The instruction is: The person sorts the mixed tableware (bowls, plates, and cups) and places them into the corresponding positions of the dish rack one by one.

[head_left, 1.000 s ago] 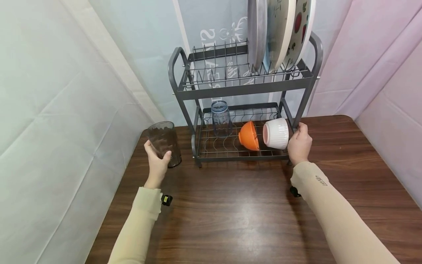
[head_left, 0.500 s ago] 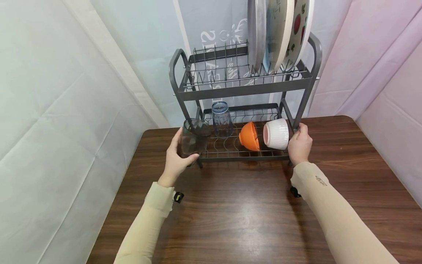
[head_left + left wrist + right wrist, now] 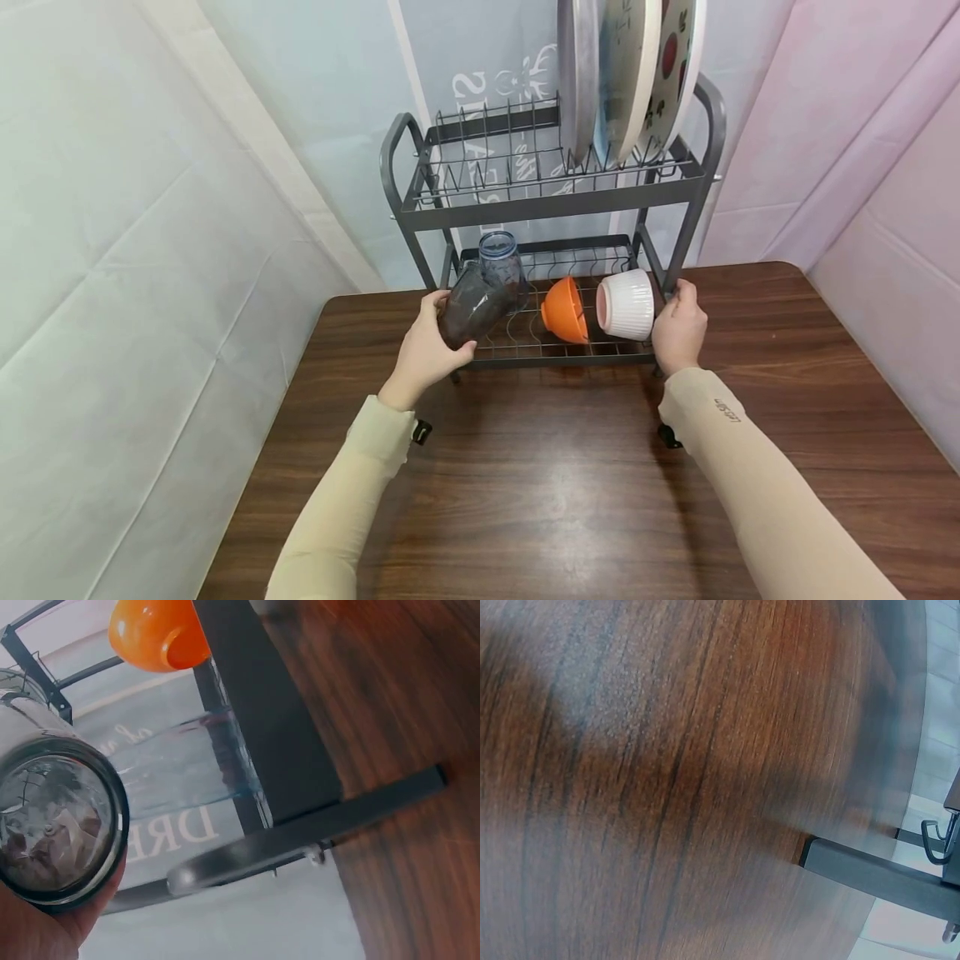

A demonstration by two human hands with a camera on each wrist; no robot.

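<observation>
My left hand (image 3: 429, 353) grips a dark see-through drinking glass (image 3: 472, 307), tilted with its upper end leaning right, at the left part of the dish rack's lower tier. In the left wrist view the round base of that glass (image 3: 56, 825) faces the camera. Just behind it stands a bluish clear glass (image 3: 501, 250), partly overlapped by the dark one. At the other end, my right hand (image 3: 679, 328) holds the right side post of the grey metal dish rack (image 3: 555, 202). The right wrist view shows a foot of the rack (image 3: 870, 874) but not the hand.
On the lower tier an orange bowl (image 3: 564, 312) and a white ribbed bowl (image 3: 628, 305) lie on their sides. Several plates (image 3: 637, 83) stand upright on the right of the upper tier. The rack rests on a brown wooden table (image 3: 540, 475), with pale cloth walls (image 3: 150, 292) around.
My left hand has carried the dark glass rightward from beside the rack to the lower tier, and the glass has tipped from upright to slanted. My right hand stays on the post.
</observation>
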